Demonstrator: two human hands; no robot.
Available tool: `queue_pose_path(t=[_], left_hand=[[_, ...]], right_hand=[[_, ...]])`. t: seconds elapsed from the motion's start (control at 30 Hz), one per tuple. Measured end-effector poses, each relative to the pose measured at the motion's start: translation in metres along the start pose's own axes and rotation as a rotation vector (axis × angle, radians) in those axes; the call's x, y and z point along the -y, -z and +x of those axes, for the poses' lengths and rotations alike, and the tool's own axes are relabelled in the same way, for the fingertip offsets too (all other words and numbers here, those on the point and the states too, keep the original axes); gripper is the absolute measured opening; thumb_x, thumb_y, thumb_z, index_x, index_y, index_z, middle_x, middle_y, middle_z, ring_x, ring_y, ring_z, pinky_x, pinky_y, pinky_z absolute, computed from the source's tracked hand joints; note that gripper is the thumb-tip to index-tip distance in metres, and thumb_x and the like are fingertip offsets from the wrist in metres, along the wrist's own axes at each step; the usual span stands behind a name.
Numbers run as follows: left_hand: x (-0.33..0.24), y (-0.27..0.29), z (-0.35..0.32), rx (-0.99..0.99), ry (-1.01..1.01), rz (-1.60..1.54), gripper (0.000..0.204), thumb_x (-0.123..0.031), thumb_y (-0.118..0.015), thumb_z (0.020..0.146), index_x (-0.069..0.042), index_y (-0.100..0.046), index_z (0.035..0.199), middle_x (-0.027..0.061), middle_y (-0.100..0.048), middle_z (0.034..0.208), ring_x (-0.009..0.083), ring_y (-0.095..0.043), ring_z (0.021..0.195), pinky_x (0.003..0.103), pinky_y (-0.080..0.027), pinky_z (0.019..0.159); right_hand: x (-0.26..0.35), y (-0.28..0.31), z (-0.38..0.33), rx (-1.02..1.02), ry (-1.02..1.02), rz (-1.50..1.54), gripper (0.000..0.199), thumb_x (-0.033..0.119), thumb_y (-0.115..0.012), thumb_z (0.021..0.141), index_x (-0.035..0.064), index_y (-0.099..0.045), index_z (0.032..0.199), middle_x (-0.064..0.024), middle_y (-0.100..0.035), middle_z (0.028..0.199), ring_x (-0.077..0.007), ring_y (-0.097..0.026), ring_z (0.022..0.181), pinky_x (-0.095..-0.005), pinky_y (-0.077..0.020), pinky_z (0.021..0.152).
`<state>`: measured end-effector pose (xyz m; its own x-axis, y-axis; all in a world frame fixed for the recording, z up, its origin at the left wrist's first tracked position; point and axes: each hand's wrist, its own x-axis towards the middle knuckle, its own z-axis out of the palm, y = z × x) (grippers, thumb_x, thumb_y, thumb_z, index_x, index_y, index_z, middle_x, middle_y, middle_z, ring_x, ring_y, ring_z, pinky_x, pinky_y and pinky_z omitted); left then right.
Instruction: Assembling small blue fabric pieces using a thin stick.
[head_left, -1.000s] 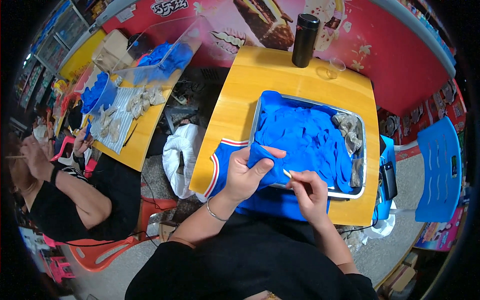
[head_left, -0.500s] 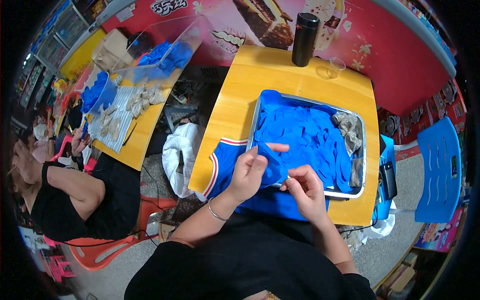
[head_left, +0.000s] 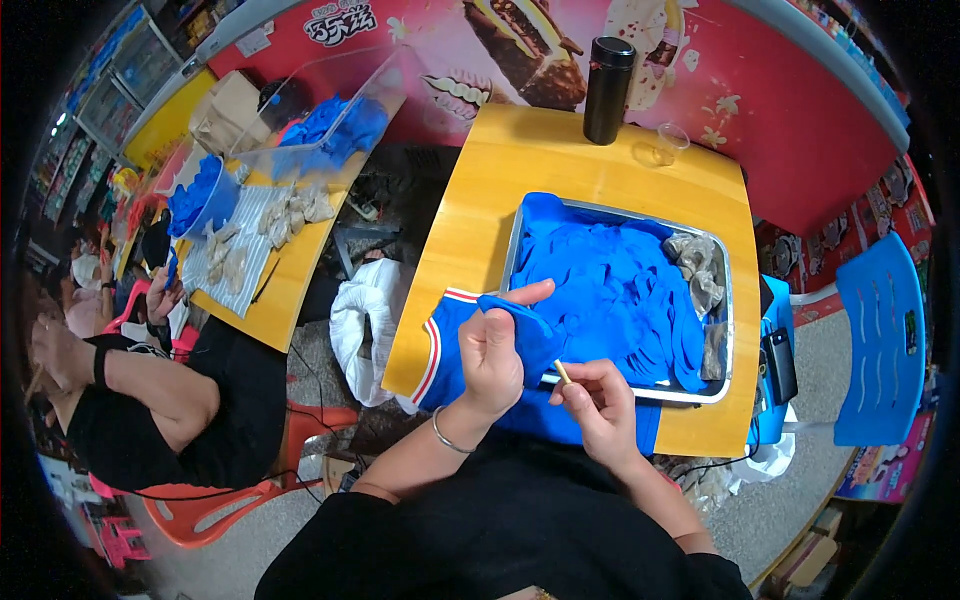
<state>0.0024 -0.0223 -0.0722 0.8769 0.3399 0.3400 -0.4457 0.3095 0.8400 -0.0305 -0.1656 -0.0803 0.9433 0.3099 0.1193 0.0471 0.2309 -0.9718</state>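
Your left hand (head_left: 490, 362) is gripping a blue piece (head_left: 535, 338) over the tray's near-left corner; your right hand (head_left: 598, 408) is pinching a pale stick (head_left: 563, 373), its tip pointing at that piece. The tray (head_left: 728, 310) is sitting close to the worktop's (head_left: 470, 190) right edge, with more wood showing leftward and beyond. Grey bundles (head_left: 698, 272) are lining its right side. A striped-trim garment (head_left: 447, 330) is covering the worktop's near-left; a black flask (head_left: 608, 92) is standing by the far edge.
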Motion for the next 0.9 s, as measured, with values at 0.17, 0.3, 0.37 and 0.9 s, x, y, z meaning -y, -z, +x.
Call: queue_pose_path(t=[0.17,0.3,0.37,0.9], left_hand=[[0.006,0.011,-0.002,0.133,0.044,-0.022,0.051,-0.042,-0.038,0.099,0.000,-0.066,0.106,0.0016,-0.068,0.089,-0.0015,-0.033,0.055,0.016,-0.026,0.050],[-0.003,-0.006,0.001,0.133,-0.113,-0.040,0.051,-0.042,-0.038,0.098,-0.001,-0.068,0.100,0.0000,-0.068,0.079,-0.0013,-0.037,0.052,0.016,-0.027,0.048],[-0.006,-0.009,-0.002,0.099,-0.041,0.005,0.050,-0.041,-0.040,0.098,-0.001,-0.069,0.096,-0.0002,-0.067,0.076,-0.0006,-0.042,0.054,0.016,-0.030,0.049],[-0.018,0.000,0.006,0.230,-0.078,0.043,0.039,-0.036,-0.055,0.093,0.001,-0.069,0.094,0.0081,-0.070,0.088,0.0056,-0.054,0.062,0.018,-0.042,0.059]], right_hand=[[0.008,0.002,0.005,0.154,-0.219,0.384,0.014,0.008,-0.052,0.093,0.0039,-0.051,0.106,-0.0082,-0.060,0.079,-0.0077,-0.049,0.060,-0.0205,-0.0361,0.051],[-0.004,-0.001,0.011,0.054,0.075,0.078,0.013,0.009,-0.051,0.094,0.0060,-0.052,0.106,-0.0082,-0.059,0.078,-0.0081,-0.049,0.060,-0.0206,-0.0356,0.051],[-0.007,-0.002,0.012,-0.039,0.264,-0.095,0.012,0.010,-0.051,0.094,0.0069,-0.052,0.106,-0.0083,-0.059,0.078,-0.0080,-0.049,0.060,-0.0205,-0.0350,0.050],[0.009,0.011,0.023,-0.024,0.486,-0.426,0.019,-0.008,-0.057,0.084,0.0027,-0.057,0.099,-0.0104,-0.063,0.078,-0.0146,-0.061,0.068,-0.0225,-0.0442,0.054]])
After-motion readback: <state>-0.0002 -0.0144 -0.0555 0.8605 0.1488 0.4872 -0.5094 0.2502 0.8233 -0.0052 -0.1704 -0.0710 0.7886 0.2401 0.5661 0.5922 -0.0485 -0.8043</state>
